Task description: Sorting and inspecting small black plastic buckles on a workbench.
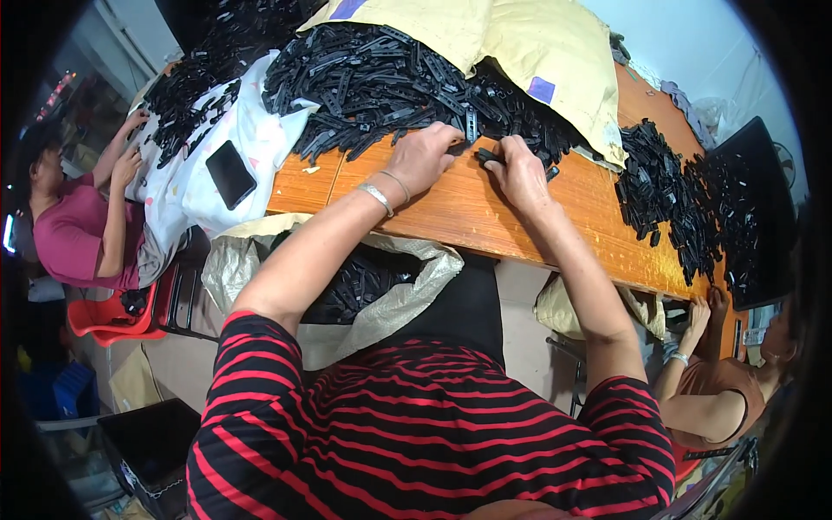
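At the table's front, beside a large heap of slim black plastic pieces (364,78), both my hands are at work. My left hand (423,160) is closed, its fingertips pinching a dark piece that is mostly hidden under them. Just to its right, my right hand (523,176) grips a short black plastic piece (490,158) between thumb and fingers. One slotted strip (471,124) stands out from the heap's edge between the hands. Below my left forearm, an open woven sack (425,290) holds more black pieces.
Yellowish sacks (555,61) lie over the heap on the wooden table (433,212). A phone (230,173) rests on white cloth at the left. People sit at work on both sides: one in a pink shirt (82,230), one in brown (711,403). A black bin (156,451) stands lower left.
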`<move>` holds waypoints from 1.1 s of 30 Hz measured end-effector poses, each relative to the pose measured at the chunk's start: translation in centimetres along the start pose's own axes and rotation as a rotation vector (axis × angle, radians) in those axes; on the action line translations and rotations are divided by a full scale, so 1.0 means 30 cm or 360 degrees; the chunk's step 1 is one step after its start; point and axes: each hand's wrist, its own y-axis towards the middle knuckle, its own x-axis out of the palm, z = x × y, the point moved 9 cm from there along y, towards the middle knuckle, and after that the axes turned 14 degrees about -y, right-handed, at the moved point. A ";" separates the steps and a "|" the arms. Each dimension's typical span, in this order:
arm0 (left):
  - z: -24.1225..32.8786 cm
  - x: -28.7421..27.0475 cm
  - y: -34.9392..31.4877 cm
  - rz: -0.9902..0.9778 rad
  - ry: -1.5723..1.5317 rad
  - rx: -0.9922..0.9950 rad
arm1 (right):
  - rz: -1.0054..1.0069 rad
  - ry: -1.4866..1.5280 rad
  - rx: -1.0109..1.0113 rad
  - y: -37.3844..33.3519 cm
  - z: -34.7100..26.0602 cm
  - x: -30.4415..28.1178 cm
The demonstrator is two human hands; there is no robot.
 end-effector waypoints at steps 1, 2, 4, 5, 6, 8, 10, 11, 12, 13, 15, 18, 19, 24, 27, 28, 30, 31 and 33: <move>-0.056 -0.011 -0.010 0.0105 -0.0433 -0.0343 | 0.0120 0.0022 0.0001 -0.005 -0.007 -0.028; -0.111 -0.005 -0.034 0.0210 -0.0866 -0.0685 | 0.0123 0.0024 -0.0005 -0.009 -0.018 -0.034; -0.095 0.006 -0.059 0.0302 -0.1601 -0.0913 | 0.0015 0.0415 0.0307 -0.026 0.013 -0.017; -0.071 -0.005 -0.073 0.0346 -0.1825 -0.1040 | 0.0008 0.0573 0.0404 -0.039 0.001 -0.022; -0.048 -0.008 -0.086 0.0389 -0.2048 -0.1169 | 0.0008 0.0572 0.0410 -0.049 -0.028 -0.042; 0.002 -0.053 -0.102 0.0412 -0.2081 -0.1143 | 0.0043 0.0993 0.0441 -0.058 -0.103 -0.088; 0.016 -0.067 -0.114 0.0425 -0.2121 -0.1110 | 0.0060 0.1082 0.0414 -0.062 -0.150 -0.111; 0.031 -0.082 -0.109 0.0384 -0.2080 -0.0973 | 0.0085 0.1034 0.0349 -0.061 -0.171 -0.123; 0.049 -0.095 -0.104 0.0343 -0.2036 -0.0837 | 0.0110 0.0986 0.0284 -0.059 -0.192 -0.136; 0.059 -0.104 -0.105 0.0354 -0.1994 -0.0833 | 0.0110 0.0993 0.0280 -0.056 -0.205 -0.143; 0.066 -0.125 -0.111 0.0400 -0.1990 -0.0787 | 0.0124 0.0989 0.0263 -0.053 -0.215 -0.143; 0.084 -0.158 -0.118 0.0454 -0.1899 -0.0730 | 0.0139 0.0972 0.0237 -0.048 -0.228 -0.149; 0.091 -0.168 -0.122 0.0466 -0.1811 -0.0720 | 0.0139 0.0963 0.0228 -0.049 -0.233 -0.152; 0.100 -0.187 -0.135 0.0489 -0.1452 -0.0673 | 0.0177 0.0976 0.0192 -0.045 -0.254 -0.155; 0.110 -0.196 -0.145 0.0537 -0.1347 -0.0629 | 0.0255 0.0831 0.0082 -0.046 -0.273 -0.170; 0.113 -0.199 -0.151 0.0560 -0.1356 -0.0632 | 0.0303 0.0723 0.0008 -0.048 -0.289 -0.184; 0.116 -0.200 -0.157 0.0619 -0.1439 -0.0618 | 0.0307 0.0740 0.0001 -0.048 -0.299 -0.189; 0.120 -0.206 -0.158 0.0676 -0.1520 -0.0601 | 0.0315 0.0755 -0.0005 -0.048 -0.303 -0.194; 0.148 -0.212 -0.164 0.0678 -0.1463 -0.0560 | 0.0338 0.0721 -0.0034 -0.051 -0.313 -0.212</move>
